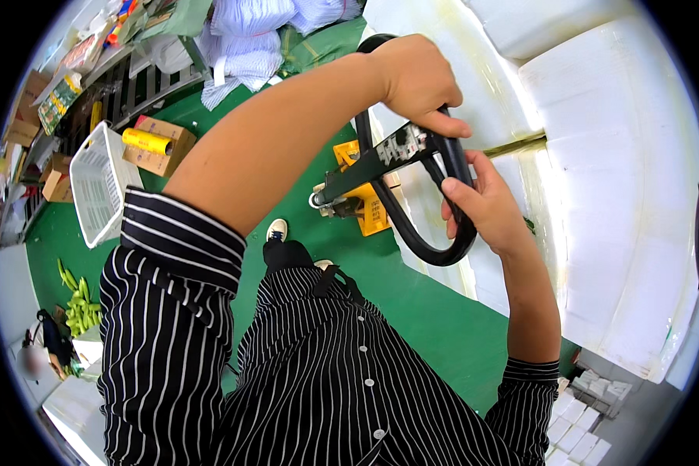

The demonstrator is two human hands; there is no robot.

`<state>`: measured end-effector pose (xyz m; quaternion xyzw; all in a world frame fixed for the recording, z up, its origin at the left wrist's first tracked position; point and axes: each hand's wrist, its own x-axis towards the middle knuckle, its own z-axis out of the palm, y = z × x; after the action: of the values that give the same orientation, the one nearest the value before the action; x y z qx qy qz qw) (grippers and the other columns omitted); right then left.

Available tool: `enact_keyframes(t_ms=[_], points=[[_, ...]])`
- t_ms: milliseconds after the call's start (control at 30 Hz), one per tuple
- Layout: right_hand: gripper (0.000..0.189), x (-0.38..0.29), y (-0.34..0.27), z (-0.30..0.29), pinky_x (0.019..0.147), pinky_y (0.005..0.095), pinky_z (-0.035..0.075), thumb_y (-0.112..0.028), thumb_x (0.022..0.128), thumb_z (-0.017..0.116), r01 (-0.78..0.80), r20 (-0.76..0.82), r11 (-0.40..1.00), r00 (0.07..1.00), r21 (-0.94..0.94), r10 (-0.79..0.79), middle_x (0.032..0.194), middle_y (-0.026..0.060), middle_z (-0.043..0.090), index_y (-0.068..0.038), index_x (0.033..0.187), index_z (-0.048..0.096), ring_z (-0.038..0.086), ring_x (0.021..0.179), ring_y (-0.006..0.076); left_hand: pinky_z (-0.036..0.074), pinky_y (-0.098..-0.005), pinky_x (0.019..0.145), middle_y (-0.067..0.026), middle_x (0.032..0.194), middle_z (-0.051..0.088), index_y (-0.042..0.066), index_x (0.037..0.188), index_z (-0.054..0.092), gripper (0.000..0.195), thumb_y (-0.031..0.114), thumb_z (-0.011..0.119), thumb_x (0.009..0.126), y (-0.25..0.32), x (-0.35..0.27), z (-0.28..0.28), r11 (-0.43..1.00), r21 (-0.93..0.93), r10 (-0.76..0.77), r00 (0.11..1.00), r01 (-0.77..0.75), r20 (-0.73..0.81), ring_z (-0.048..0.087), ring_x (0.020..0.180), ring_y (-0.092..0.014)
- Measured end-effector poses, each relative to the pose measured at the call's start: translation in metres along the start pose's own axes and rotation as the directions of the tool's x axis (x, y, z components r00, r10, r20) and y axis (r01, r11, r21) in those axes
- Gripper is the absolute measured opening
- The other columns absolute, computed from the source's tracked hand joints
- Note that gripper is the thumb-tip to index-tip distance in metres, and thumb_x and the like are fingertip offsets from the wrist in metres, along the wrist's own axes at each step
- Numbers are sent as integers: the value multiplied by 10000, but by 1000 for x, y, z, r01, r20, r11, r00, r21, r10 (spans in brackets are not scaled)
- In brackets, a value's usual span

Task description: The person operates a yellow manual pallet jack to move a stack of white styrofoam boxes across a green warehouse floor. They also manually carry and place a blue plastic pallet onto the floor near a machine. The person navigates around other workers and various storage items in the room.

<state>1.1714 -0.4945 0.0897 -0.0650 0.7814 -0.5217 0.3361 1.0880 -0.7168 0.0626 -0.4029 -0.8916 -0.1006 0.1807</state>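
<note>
Both hands are on the black loop handle (393, 215) of a yellow pallet jack (374, 216). My left hand (422, 81) is closed over the handle's upper part, near the control lever area at the head of the bar. Lower on the same loop, my right hand (483, 201) wraps its thumb and fingers around the outer side. The black drawbar (349, 177) slants down to the yellow base, which bears writing. Large white foam boxes (623, 175) with clear tape stand stacked beyond the handle; the jack's forks are hidden.
At the left are a white plastic crate (102, 192), a cardboard box (177, 140) with a yellow roll (147, 141), and a metal rack (145, 96). Green vegetables (81, 303) lie lower left, near another person (32, 361). Net-wrapped bundles (244, 46) lie at the top. White boxes (576, 431) stand lower right.
</note>
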Motion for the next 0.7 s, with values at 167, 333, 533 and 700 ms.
enact_keyframes(t_ms=[167,333,533,700], points=[[548,10,-7,-6,456,275,441,-253,873,690,34,-15,999,999,-17,-34,655,75,587,17,1241,385,554,479,135,412,-432,474,-91,520,543,109,539,564,559,593,555,819,-5,-12,-3,993,21,-113,992,114,-48,539,509,-344],[523,9,-5,-5,449,296,445,-243,861,703,30,-11,992,999,-122,-32,643,79,579,-21,1211,385,554,485,151,443,-421,487,-76,526,565,126,531,586,524,583,593,787,-2,-23,-2,996,35,-73,984,80,-163,569,511,-325],[515,-15,-11,-8,444,297,307,-207,742,781,115,-220,775,924,-622,-314,503,5,401,-65,1115,455,387,457,102,456,-413,538,-80,524,593,148,551,641,582,665,516,786,21,-27,-16,983,-25,-184,977,182,-108,588,512,-313],[490,-26,-5,-22,481,274,287,-179,739,781,61,-269,829,931,-556,-249,553,-15,409,-35,1089,470,367,516,77,441,-405,549,-70,538,605,146,580,657,615,676,459,822,35,-13,-13,985,-71,-160,986,156,-54,588,519,-295]])
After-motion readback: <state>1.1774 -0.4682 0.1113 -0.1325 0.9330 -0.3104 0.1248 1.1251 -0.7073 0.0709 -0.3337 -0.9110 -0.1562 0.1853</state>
